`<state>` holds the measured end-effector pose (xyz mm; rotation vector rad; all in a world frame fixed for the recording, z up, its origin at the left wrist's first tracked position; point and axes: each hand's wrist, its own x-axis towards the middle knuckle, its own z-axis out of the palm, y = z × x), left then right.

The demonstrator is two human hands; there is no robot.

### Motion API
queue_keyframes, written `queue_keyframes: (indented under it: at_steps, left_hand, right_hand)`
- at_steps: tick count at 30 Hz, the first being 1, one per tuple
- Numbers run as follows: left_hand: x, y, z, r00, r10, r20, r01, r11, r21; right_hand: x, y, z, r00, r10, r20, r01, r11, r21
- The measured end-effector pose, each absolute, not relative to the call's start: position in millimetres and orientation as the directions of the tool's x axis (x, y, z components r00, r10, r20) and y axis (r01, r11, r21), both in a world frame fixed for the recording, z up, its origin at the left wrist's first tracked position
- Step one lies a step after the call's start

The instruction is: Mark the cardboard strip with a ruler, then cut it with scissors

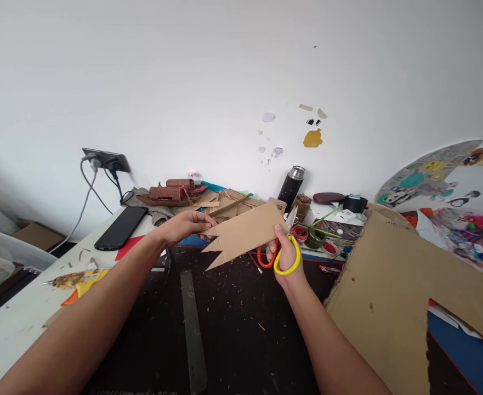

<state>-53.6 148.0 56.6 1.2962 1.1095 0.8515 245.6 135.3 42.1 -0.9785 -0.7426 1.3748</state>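
Observation:
Both my hands hold up a piece of cardboard (245,233) above the dark work mat (233,329). Its left end is cut into pointed, zigzag tips. My left hand (189,225) pinches one of these tips between thumb and fingers. At the other end, my right hand (284,255) grips the cardboard with the thumb on top. Scissors with yellow and red handles (289,269) hang on that same hand; their blades are hidden. A clear ruler (194,334) lies on the mat below, among small scraps.
Cardboard scraps (233,203) and brown model boats (167,195) lie along the wall. A black flask (291,186) leans near paint jars (316,237). At left are a phone (120,227) and a glue gun (66,280). A large cardboard sheet (389,291) stands at right.

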Motion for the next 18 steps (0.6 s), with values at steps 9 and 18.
queue_keyframes:
  at_steps: [9,18]
  left_hand:
    - [-50,144,64,0.333,0.938,-0.093,0.189,0.031,0.982]
    - [-43,143,71,0.357,0.927,-0.115,0.318,-0.005,0.948]
  right_hand:
    - [248,139,41,0.108,0.985,-0.134,-0.463,-0.069,-0.884]
    - [247,138,41,0.093,0.985,-0.147,-0.484,-0.085,-0.871]
